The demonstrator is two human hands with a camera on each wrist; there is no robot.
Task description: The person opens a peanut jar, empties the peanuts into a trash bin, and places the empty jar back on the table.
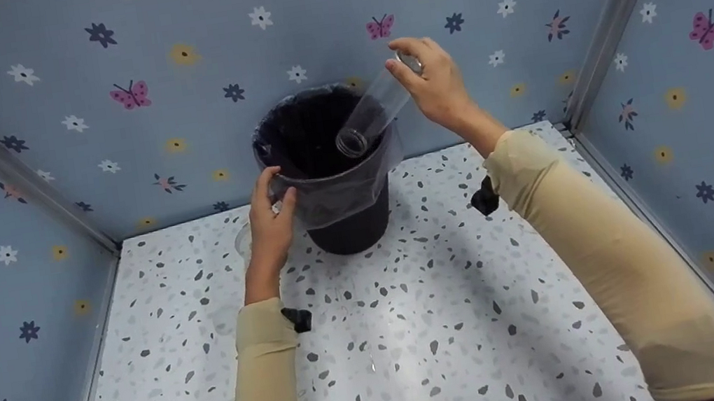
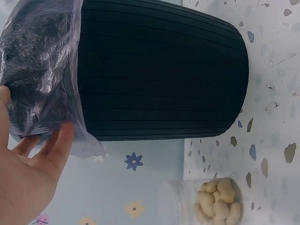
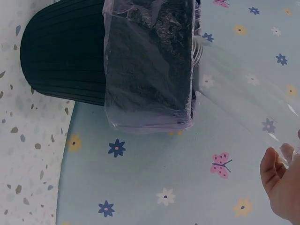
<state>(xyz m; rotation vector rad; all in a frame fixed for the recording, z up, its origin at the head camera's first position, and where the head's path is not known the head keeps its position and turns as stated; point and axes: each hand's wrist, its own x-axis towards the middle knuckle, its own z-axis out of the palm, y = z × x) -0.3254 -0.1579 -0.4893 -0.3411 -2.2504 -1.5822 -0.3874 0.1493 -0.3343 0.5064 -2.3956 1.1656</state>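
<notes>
A black trash can (image 1: 350,226), lined with a thin translucent bag (image 2: 40,70) folded over its rim, stands against the back wall. At its left side my left hand (image 1: 271,220) grips the rim, fingers and thumb on the bag. My right hand (image 1: 434,79) holds a tall clear jar (image 1: 384,101) by its bottom end, up and to the right of the can. The jar is tilted, its threaded mouth pointing down into the can's opening. I see nothing inside the jar. In the right wrist view, the fingertips (image 3: 269,164) lie at the jar's base.
On the speckled white surface (image 1: 378,339), left of the can, a clear jar of peanuts (image 2: 218,204) stands partly hidden behind my left hand in the head view. Flowered blue panels (image 1: 276,36) close in the back and both sides.
</notes>
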